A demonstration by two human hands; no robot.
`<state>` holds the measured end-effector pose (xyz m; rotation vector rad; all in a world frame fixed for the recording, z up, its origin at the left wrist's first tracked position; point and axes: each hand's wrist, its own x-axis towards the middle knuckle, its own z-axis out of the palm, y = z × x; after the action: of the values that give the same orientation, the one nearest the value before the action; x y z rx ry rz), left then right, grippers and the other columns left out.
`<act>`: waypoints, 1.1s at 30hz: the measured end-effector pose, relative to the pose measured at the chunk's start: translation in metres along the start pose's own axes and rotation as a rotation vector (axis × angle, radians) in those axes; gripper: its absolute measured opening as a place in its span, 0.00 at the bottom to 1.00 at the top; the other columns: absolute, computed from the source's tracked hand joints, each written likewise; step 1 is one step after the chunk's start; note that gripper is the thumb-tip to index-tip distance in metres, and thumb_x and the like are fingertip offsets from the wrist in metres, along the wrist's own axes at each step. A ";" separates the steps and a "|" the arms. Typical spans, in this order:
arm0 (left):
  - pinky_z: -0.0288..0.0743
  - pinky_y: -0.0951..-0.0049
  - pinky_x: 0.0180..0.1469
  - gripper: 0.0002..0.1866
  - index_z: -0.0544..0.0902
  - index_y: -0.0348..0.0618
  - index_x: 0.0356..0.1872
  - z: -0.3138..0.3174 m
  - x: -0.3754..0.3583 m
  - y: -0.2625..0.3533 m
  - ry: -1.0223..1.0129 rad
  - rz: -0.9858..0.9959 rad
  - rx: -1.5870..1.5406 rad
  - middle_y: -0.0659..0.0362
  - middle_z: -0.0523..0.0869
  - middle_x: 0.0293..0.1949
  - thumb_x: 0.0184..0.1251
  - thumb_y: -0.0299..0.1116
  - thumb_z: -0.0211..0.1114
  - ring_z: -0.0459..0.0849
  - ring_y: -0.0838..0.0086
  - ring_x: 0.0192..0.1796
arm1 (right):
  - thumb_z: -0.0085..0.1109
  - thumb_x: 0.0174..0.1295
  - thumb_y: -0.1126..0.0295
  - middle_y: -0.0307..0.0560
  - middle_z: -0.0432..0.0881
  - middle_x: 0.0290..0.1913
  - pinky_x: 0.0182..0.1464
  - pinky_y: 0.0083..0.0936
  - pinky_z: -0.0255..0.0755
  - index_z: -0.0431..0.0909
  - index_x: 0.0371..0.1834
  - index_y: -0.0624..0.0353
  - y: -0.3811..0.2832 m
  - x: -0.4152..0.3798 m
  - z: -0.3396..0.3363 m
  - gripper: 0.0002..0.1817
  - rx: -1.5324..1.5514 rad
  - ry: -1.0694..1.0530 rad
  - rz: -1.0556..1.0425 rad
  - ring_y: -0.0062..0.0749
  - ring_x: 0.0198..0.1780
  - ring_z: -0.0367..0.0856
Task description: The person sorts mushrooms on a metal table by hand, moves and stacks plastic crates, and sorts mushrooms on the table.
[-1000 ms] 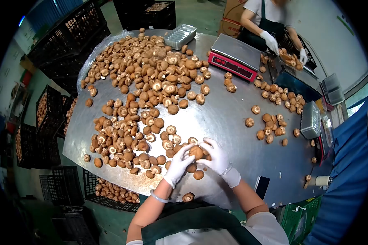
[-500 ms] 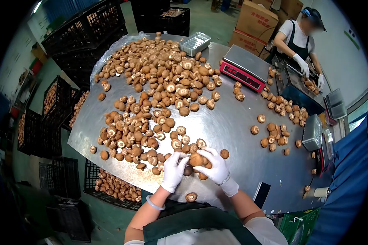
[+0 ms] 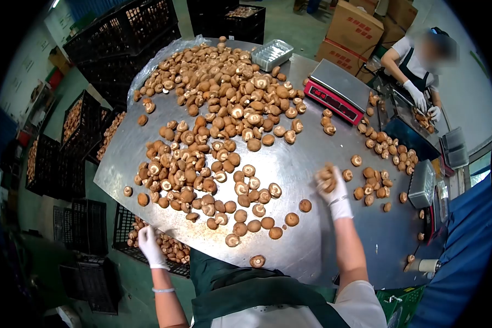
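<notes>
My right hand (image 3: 338, 192), in a white glove, is closed around a few brown mushrooms (image 3: 326, 179), blurred by motion, above the right half of the metal table. My left hand (image 3: 151, 249), gloved too, hangs past the table's front left edge over a black crate of mushrooms (image 3: 172, 247). Its fingers look drawn together; what they hold, if anything, is hidden. A big heap of mushrooms (image 3: 213, 82) spreads over the back left of the table (image 3: 290, 169). Several loose mushrooms (image 3: 253, 226) lie near its front edge, some cap up, some showing stems.
A red scale (image 3: 336, 93) and a clear plastic tray (image 3: 272, 54) stand at the back. Smaller mushroom groups (image 3: 374, 183) lie to the right. Across the table a co-worker (image 3: 415, 71) handles mushrooms by another scale. Stacked black crates (image 3: 120, 49) line the left.
My hands have parted from the front middle of the table. The right moved right and forward with mushrooms; the left moved left over the crate. The loose mushrooms between them are now uncovered.
</notes>
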<state>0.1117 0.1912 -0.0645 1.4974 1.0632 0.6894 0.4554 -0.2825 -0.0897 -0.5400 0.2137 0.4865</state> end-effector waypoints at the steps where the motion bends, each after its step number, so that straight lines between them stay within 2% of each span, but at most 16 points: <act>1: 0.71 0.77 0.47 0.10 0.76 0.36 0.45 -0.021 0.005 -0.022 0.098 0.047 0.033 0.57 0.79 0.43 0.68 0.30 0.59 0.77 0.76 0.43 | 0.49 0.68 0.50 0.41 0.77 0.37 0.37 0.29 0.77 0.69 0.55 0.58 -0.026 0.016 -0.017 0.24 0.065 0.047 -0.160 0.32 0.36 0.76; 2: 0.71 0.75 0.53 0.16 0.74 0.34 0.53 -0.042 0.006 -0.044 0.198 0.092 0.067 0.54 0.78 0.50 0.67 0.30 0.59 0.77 0.72 0.49 | 0.48 0.67 0.48 0.45 0.78 0.39 0.41 0.32 0.79 0.68 0.54 0.60 -0.050 0.028 -0.030 0.26 0.130 0.094 -0.318 0.37 0.39 0.78; 5: 0.52 0.67 0.70 0.39 0.48 0.37 0.73 -0.093 -0.005 -0.097 0.355 0.027 0.101 0.48 0.53 0.73 0.65 0.27 0.60 0.58 0.61 0.71 | 0.49 0.64 0.43 0.57 0.75 0.52 0.56 0.44 0.75 0.65 0.54 0.63 -0.097 0.034 -0.035 0.32 0.417 0.387 -0.562 0.51 0.50 0.77; 7: 0.48 0.65 0.72 0.41 0.48 0.37 0.73 -0.094 -0.029 -0.087 0.421 0.018 0.345 0.46 0.52 0.73 0.61 0.23 0.60 0.55 0.56 0.72 | 0.52 0.61 0.40 0.61 0.73 0.56 0.54 0.45 0.76 0.66 0.54 0.62 -0.089 0.043 -0.040 0.34 0.424 0.431 -0.605 0.51 0.52 0.77; 8: 0.46 0.64 0.73 0.41 0.48 0.37 0.72 -0.089 -0.039 -0.083 0.428 0.042 0.451 0.44 0.52 0.73 0.59 0.23 0.60 0.53 0.55 0.73 | 0.54 0.62 0.45 0.61 0.73 0.55 0.46 0.42 0.80 0.69 0.51 0.59 -0.062 0.039 -0.014 0.28 0.205 0.494 -0.557 0.48 0.50 0.77; 9: 0.44 0.63 0.74 0.41 0.48 0.35 0.72 -0.081 -0.042 -0.088 0.392 0.137 0.548 0.44 0.52 0.73 0.59 0.22 0.60 0.52 0.54 0.74 | 0.55 0.63 0.51 0.59 0.74 0.55 0.41 0.36 0.80 0.70 0.53 0.55 -0.038 0.042 -0.016 0.23 -0.064 0.307 -0.399 0.42 0.45 0.79; 10: 0.42 0.63 0.74 0.41 0.49 0.33 0.72 -0.072 -0.043 -0.090 0.349 0.237 0.649 0.43 0.52 0.72 0.58 0.22 0.60 0.51 0.53 0.74 | 0.54 0.64 0.55 0.53 0.76 0.51 0.38 0.30 0.79 0.70 0.56 0.53 0.002 0.020 0.057 0.21 -0.281 0.336 -0.308 0.35 0.38 0.79; 13: 0.40 0.61 0.74 0.37 0.58 0.27 0.67 -0.012 -0.051 -0.050 0.105 0.392 0.656 0.40 0.56 0.70 0.54 0.21 0.61 0.51 0.52 0.74 | 0.56 0.61 0.62 0.41 0.80 0.43 0.39 0.28 0.77 0.78 0.48 0.52 0.092 0.021 0.099 0.14 -0.931 0.043 -0.122 0.31 0.40 0.81; 14: 0.44 0.59 0.73 0.35 0.60 0.27 0.66 0.009 -0.053 -0.030 0.009 0.455 0.702 0.39 0.57 0.70 0.54 0.22 0.61 0.54 0.49 0.72 | 0.58 0.59 0.62 0.43 0.82 0.39 0.40 0.29 0.76 0.81 0.43 0.53 0.121 0.033 0.092 0.13 -1.336 -0.201 -0.459 0.32 0.39 0.81; 16: 0.53 0.55 0.70 0.29 0.69 0.32 0.61 0.043 -0.056 -0.013 -0.115 0.606 0.751 0.38 0.66 0.64 0.56 0.26 0.62 0.62 0.46 0.67 | 0.62 0.53 0.56 0.50 0.81 0.32 0.42 0.38 0.73 0.81 0.33 0.55 0.151 0.023 0.133 0.14 -2.059 -0.384 -0.657 0.43 0.34 0.79; 18: 0.61 0.54 0.66 0.23 0.76 0.36 0.55 0.069 -0.064 0.010 -0.268 0.722 0.729 0.41 0.74 0.58 0.56 0.27 0.62 0.69 0.46 0.62 | 0.61 0.52 0.56 0.48 0.79 0.38 0.48 0.40 0.69 0.78 0.41 0.51 0.189 0.021 0.117 0.16 -2.215 -0.442 -0.596 0.43 0.45 0.76; 20: 0.65 0.58 0.63 0.20 0.78 0.37 0.52 0.087 -0.072 0.037 -0.460 0.765 0.640 0.44 0.78 0.54 0.57 0.28 0.63 0.74 0.50 0.58 | 0.63 0.51 0.58 0.46 0.76 0.43 0.52 0.40 0.66 0.75 0.45 0.50 0.202 0.008 0.109 0.19 -2.129 -0.457 -0.832 0.43 0.50 0.72; 27: 0.76 0.72 0.50 0.17 0.74 0.37 0.57 0.114 -0.093 0.033 -0.907 0.154 0.170 0.53 0.84 0.44 0.70 0.31 0.56 0.84 0.69 0.44 | 0.62 0.50 0.68 0.45 0.71 0.40 0.52 0.40 0.64 0.75 0.44 0.51 0.178 -0.046 0.111 0.16 -1.999 -0.567 -0.827 0.41 0.45 0.72; 29: 0.76 0.71 0.49 0.21 0.67 0.40 0.64 0.123 -0.091 0.022 -1.067 -0.432 -0.213 0.56 0.82 0.48 0.73 0.36 0.52 0.83 0.71 0.47 | 0.62 0.51 0.68 0.43 0.72 0.41 0.51 0.38 0.66 0.74 0.47 0.51 0.181 -0.062 0.114 0.18 -1.965 -0.648 -0.869 0.39 0.45 0.72; 31: 0.77 0.71 0.49 0.23 0.64 0.41 0.66 0.130 -0.090 0.011 -1.082 -0.562 -0.455 0.56 0.79 0.52 0.74 0.38 0.51 0.81 0.70 0.49 | 0.62 0.53 0.64 0.43 0.74 0.45 0.54 0.36 0.66 0.74 0.53 0.53 0.188 -0.077 0.123 0.22 -1.970 -0.783 -0.916 0.38 0.48 0.74; 33: 0.76 0.71 0.52 0.28 0.59 0.43 0.69 0.134 -0.089 0.013 -1.075 -0.645 -0.716 0.53 0.72 0.61 0.73 0.38 0.54 0.77 0.68 0.56 | 0.65 0.53 0.58 0.45 0.75 0.48 0.56 0.36 0.67 0.74 0.53 0.55 0.188 -0.081 0.143 0.25 -1.799 -0.920 -0.657 0.39 0.51 0.75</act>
<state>0.1938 0.0522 -0.0683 0.6225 0.3189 -0.2241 0.3015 -0.0961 -0.0263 -1.9427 -1.4102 0.1070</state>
